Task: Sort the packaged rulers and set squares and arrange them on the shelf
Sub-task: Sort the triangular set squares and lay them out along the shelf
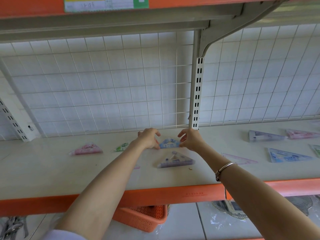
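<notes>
A small blue packaged set square [168, 144] lies near the back of the white shelf [52, 170]. My left hand [149, 138] pinches its left corner and my right hand [189, 139] pinches its right corner. Just in front lies a purple packaged set square [174, 161]. To the left are a pink packet [86, 149] and a green packet [122, 146], the latter partly hidden by my left forearm. On the right lie a blue-purple set square [265, 135], a pink one [301, 134], a large blue one [287, 155] and a flat pink-edged one [239, 159].
A wire grid back panel [103, 84] and a slotted upright [196, 94] stand behind the shelf. An upper shelf [103, 23] overhangs. Another green packet [316, 149] is cut off at the right edge. Below the orange shelf lip [155, 196] sits an orange perforated basket [145, 219].
</notes>
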`<control>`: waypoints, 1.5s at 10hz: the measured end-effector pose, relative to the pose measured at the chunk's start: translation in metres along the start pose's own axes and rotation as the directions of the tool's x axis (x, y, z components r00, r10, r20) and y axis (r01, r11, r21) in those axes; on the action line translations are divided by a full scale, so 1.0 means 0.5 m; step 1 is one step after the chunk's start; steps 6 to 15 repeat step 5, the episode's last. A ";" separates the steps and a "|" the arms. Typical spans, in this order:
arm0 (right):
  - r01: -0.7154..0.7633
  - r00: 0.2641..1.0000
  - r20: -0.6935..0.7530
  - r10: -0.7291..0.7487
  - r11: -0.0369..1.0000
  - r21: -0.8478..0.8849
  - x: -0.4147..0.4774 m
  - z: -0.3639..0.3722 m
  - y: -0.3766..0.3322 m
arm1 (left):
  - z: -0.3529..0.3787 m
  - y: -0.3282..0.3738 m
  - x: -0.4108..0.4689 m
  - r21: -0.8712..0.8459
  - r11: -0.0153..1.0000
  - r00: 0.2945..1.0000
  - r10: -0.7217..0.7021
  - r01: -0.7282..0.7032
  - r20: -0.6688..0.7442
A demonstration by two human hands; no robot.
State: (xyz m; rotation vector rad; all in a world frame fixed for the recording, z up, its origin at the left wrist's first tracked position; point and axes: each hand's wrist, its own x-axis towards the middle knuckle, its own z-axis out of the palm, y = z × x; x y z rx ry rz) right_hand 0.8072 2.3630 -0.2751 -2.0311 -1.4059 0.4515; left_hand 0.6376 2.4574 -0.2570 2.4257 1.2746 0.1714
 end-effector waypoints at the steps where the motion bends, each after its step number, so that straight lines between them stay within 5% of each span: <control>1: 0.011 1.000 -0.005 -0.011 1.000 -0.016 0.002 0.002 0.002 | 0.000 0.001 -0.001 0.004 1.000 1.000 -0.002 0.002 0.001; 15: 0.055 0.996 -0.060 -0.058 0.997 -0.046 0.004 -0.018 0.001 | -0.012 -0.006 -0.018 -0.069 0.996 0.995 0.054 -0.059 -0.079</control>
